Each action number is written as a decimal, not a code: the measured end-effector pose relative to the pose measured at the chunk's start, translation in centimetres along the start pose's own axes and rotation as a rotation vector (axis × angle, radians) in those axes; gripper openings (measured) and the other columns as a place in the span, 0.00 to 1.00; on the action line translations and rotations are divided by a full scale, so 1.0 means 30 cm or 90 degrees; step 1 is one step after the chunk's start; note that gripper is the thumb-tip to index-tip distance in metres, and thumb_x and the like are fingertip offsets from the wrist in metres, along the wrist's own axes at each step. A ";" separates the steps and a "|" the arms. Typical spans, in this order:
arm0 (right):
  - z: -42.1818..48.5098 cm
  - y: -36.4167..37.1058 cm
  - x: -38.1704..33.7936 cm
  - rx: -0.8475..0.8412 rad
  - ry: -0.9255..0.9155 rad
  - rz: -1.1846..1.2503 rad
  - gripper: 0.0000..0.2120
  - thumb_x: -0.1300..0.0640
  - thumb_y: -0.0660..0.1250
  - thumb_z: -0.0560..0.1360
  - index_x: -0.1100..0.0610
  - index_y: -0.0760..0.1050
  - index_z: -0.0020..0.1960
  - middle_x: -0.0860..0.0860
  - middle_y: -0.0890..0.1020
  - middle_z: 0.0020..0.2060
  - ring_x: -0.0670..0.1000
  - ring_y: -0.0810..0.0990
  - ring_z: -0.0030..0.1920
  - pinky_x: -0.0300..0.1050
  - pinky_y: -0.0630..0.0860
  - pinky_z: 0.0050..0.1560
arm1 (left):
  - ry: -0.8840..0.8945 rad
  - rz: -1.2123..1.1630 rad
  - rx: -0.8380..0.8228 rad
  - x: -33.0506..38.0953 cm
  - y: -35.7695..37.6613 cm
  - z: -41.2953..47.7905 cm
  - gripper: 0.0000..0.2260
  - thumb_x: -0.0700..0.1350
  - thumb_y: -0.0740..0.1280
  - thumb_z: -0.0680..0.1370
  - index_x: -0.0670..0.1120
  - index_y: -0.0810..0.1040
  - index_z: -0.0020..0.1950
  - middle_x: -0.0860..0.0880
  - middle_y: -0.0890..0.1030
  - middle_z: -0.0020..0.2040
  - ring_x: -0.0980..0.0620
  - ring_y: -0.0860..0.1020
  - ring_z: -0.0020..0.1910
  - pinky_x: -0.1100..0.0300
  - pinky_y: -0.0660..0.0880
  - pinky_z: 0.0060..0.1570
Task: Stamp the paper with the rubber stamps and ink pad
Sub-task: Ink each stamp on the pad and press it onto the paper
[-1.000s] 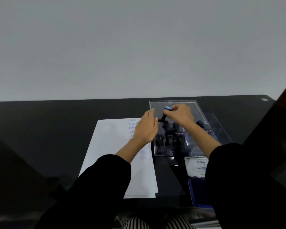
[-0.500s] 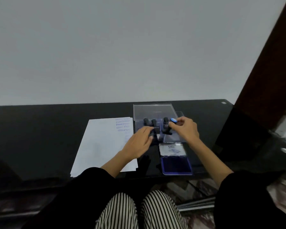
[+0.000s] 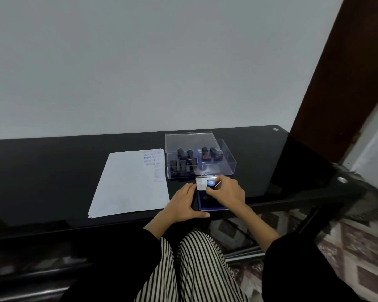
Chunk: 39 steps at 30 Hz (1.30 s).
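Gripping a blue-capped stamp (image 3: pixel 210 183) over the ink pad (image 3: pixel 212 203), the right hand (image 3: pixel 226 192) looks mid-inking; the left hand (image 3: pixel 182 203) lies flat, empty, touching the pad's left edge. Left of the pad, the paper (image 3: pixel 129 186) carries some blue prints; much stays blank.

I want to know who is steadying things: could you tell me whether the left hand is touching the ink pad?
Touching. In the head view the left hand lies flat on the table with its fingertips against the left edge of the ink pad.
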State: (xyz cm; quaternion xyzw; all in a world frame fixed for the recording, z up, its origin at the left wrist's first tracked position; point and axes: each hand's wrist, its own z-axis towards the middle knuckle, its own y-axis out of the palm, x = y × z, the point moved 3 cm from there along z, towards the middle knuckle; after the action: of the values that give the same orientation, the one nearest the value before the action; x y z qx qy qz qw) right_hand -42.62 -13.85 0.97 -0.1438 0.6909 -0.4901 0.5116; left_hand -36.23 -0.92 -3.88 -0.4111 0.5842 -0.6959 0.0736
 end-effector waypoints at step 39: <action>0.048 0.140 0.010 0.100 -0.133 -0.151 0.06 0.58 0.58 0.78 0.57 0.65 0.43 0.56 0.81 0.41 0.53 0.75 0.37 0.45 0.71 0.39 | -0.041 0.188 0.072 -0.034 0.120 0.046 0.62 0.78 0.23 0.52 0.44 0.45 0.77 0.48 0.48 0.78 0.52 0.44 0.77 0.48 0.41 0.74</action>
State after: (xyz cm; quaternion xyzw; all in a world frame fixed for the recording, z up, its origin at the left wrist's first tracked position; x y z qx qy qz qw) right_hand -40.25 -12.82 -2.66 -0.2337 0.5720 -0.5819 0.5288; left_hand -36.01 -2.46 -7.55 -0.3377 0.5959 -0.6956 0.2166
